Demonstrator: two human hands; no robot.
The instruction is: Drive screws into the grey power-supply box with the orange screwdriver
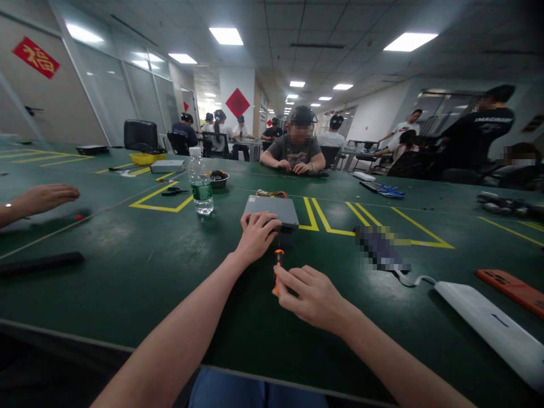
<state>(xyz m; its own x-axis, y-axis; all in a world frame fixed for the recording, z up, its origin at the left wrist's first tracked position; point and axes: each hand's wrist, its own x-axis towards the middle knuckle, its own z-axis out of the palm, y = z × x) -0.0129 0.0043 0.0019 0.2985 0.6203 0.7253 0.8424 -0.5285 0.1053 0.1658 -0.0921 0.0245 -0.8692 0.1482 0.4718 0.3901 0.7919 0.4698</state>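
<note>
A flat grey metal box (276,210) lies on the green table (140,266) in front of me, with coloured wires at its far edge. My left hand (256,235) grips the box's near left corner, fingers curled over the top. My right hand (311,296) is closed round an orange-handled screwdriver (278,262), which points at the box's near side.
A water bottle (200,182) stands left of the box. A white power strip (488,323) and an orange phone (510,288) lie at the right. Another person's hand (42,198) rests at the left. A seated person (295,148) faces me across the table, others behind.
</note>
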